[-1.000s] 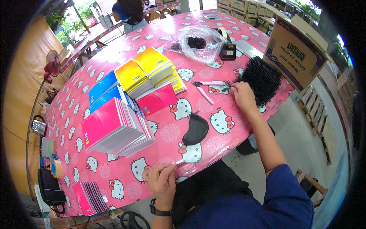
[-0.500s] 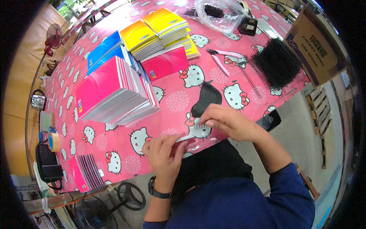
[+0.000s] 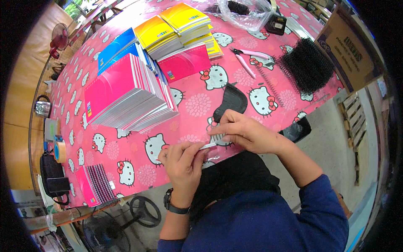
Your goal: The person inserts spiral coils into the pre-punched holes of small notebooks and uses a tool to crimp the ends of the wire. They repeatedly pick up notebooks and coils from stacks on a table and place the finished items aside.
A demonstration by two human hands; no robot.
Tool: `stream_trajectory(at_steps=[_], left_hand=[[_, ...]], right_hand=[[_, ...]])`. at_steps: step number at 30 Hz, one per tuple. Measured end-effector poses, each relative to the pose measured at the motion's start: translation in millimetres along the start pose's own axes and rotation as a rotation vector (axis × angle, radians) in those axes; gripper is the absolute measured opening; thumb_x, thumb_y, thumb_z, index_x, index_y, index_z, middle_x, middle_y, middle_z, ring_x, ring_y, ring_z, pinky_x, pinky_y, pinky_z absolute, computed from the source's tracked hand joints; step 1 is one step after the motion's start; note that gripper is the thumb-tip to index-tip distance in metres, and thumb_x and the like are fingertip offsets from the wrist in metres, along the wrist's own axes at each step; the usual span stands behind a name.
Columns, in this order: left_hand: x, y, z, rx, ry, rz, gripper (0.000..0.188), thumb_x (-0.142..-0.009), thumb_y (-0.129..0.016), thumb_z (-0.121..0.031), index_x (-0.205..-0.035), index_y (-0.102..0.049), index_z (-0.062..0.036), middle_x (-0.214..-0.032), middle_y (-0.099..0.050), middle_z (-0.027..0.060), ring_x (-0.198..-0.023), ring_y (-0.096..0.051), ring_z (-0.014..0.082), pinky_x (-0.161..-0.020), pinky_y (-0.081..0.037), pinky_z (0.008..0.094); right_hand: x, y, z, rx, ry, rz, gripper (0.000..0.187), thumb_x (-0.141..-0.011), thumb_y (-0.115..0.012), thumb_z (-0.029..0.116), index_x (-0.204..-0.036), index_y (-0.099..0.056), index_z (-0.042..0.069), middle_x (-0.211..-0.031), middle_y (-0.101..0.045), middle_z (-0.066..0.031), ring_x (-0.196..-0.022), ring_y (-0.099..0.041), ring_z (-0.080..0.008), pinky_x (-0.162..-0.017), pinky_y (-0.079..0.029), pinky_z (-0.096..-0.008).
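Note:
My left hand (image 3: 182,157) and my right hand (image 3: 247,134) meet at the near edge of the pink patterned table (image 3: 193,105). Both pinch a small white comb strip (image 3: 213,140) with short teeth, the left at its near end and the right over its far end. Just beyond my right hand a black curved piece (image 3: 235,101) lies flat on the table. A pile of black binding coils (image 3: 308,65) sits at the right edge, with one loose coil (image 3: 268,84) and pink cutters (image 3: 247,56) beside it.
A tall stack of pink notebooks (image 3: 126,98) stands left of my hands, with blue (image 3: 117,44) and yellow stacks (image 3: 180,25) behind. A cardboard box (image 3: 348,50) is at the right, a tape roll (image 3: 60,149) and a kettle (image 3: 42,107) at the left edge.
My right hand has come back from the black coil pile at the right to the white strip in my left hand. The view has tipped down toward the table edge.

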State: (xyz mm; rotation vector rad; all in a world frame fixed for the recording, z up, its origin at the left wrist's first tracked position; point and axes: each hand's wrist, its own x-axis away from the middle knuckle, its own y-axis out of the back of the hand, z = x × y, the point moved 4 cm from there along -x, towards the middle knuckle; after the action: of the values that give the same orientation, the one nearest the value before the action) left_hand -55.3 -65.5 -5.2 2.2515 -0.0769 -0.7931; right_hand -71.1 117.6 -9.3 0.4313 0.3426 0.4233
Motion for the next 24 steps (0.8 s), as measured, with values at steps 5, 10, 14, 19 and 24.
stream_trajectory(at_steps=[5,10,14,19,24], left_hand=[[1.7,1.6,-0.6,-0.008,-0.013,-0.003,0.023,-0.067,-0.075,-0.011,-0.089,-0.068,-0.0144,-0.077,-0.056,-0.0015,-0.074,-0.052,0.0153,-0.076,-0.029,0.0312],[1.2,1.7,-2.8,-0.022,-0.023,-0.009,0.023,-0.067,-0.076,-0.011,-0.089,-0.068,-0.0140,-0.077,-0.056,-0.0014,-0.073,-0.052,0.0154,-0.075,-0.030,0.0308],[1.4,0.7,-3.5,-0.031,-0.029,0.005,0.023,-0.066,-0.076,-0.011,-0.088,-0.068,-0.0134,-0.077,-0.056,-0.0009,-0.072,-0.052,0.0158,-0.075,-0.030,0.0310],[3.0,0.6,-3.2,-0.029,-0.034,-0.002,0.022,-0.066,-0.076,-0.011,-0.087,-0.068,-0.0127,-0.078,-0.057,0.0002,-0.074,-0.052,0.0168,-0.075,-0.030,0.0317],[1.4,3.3,-8.9,-0.084,-0.018,0.037,0.026,-0.067,-0.076,-0.013,-0.091,-0.066,-0.0123,-0.082,-0.058,0.0010,-0.079,-0.053,0.0184,-0.078,-0.030,0.0336]], right_hand=[[-1.5,5.2,3.0,-0.082,-0.016,0.034,0.017,-0.082,-0.059,0.004,-0.099,-0.061,0.003,-0.083,-0.054,-0.0123,-0.080,-0.057,-0.0276,-0.072,-0.046,-0.0349],[-4.6,6.4,6.4,-0.035,0.050,0.109,0.021,-0.080,-0.057,-0.002,-0.100,-0.062,0.003,-0.089,-0.059,-0.0111,-0.086,-0.059,-0.0268,-0.074,-0.046,-0.0348],[-7.4,6.2,3.9,-0.012,0.014,0.121,0.014,-0.085,-0.057,0.009,-0.096,-0.061,0.001,-0.085,-0.060,-0.0161,-0.083,-0.060,-0.0324,-0.073,-0.046,-0.0378],[-7.0,3.6,4.2,-0.025,-0.001,0.263,0.017,-0.086,-0.056,0.013,-0.096,-0.060,-0.001,-0.083,-0.061,-0.0194,-0.083,-0.060,-0.0328,-0.074,-0.046,-0.0386],[-8.3,8.9,16.0,0.010,-0.086,0.215,0.024,-0.086,-0.056,0.012,-0.108,-0.055,0.002,-0.082,-0.061,-0.0205,-0.079,-0.061,-0.0357,-0.070,-0.046,-0.0413]])
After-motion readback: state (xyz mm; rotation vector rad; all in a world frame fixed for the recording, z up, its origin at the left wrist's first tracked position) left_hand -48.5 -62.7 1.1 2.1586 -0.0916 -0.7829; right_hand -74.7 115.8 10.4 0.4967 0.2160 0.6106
